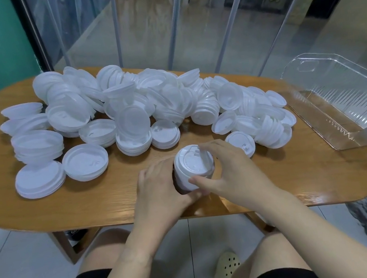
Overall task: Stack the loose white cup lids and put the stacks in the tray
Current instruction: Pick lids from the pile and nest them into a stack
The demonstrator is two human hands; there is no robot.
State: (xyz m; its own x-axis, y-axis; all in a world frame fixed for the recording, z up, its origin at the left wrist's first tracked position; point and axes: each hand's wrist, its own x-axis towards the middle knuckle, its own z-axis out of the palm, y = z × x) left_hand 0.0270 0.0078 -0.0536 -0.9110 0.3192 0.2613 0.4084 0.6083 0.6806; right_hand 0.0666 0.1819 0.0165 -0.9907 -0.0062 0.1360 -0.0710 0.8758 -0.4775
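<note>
Both hands, left hand (158, 185) and right hand (227, 170), clasp lid stack (193, 169); no legible writing.

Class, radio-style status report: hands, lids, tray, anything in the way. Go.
Left hand and right hand clasp one lid stack, upright on the table. Loose lids piled behind. Tray far right, holds no lids. Path clear.

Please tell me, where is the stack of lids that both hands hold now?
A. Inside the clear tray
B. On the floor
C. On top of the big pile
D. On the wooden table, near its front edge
D: the left hand and right hand grip the stack of lids on the wooden table, while the clear tray holds no lids.
</note>
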